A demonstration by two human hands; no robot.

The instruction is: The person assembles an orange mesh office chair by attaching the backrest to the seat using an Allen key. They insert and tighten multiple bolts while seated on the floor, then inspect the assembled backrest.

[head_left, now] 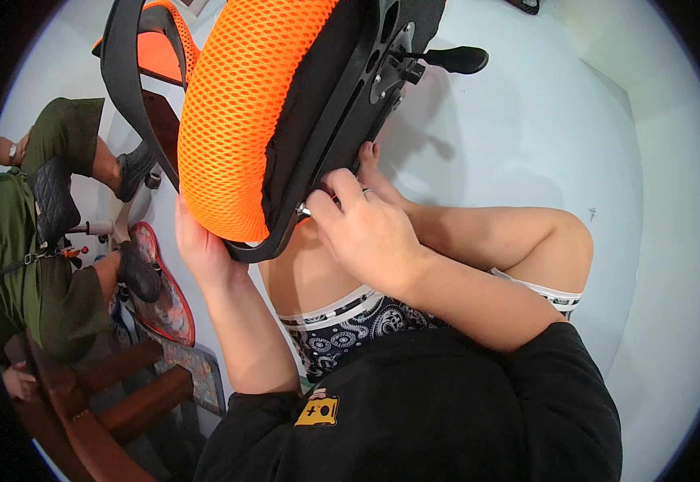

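An office chair with an orange mesh seat [241, 104] is tipped over in front of me, its black underside frame [330, 132] facing right. A black lever [456, 59] sticks out of the metal mechanism on that underside. My left hand [205, 245] is wrapped round the seat's near lower edge, its fingers partly hidden behind the mesh. On the frame's near end, my right hand [370, 233] is closed, thumb and fingers pinched at a small silvery metal piece [303, 210]. Whether that piece is a screw or a tool tip, I cannot tell.
A black armrest [129, 88] loops out at the chair's left, beside an orange mesh part [157, 55]. Another person in green clothing [12, 249] sits at the left. Near them are a red-rimmed rounded object [161, 285] and brown wooden furniture [145, 394]. My bent leg [519, 233] rests on the pale floor [527, 128].
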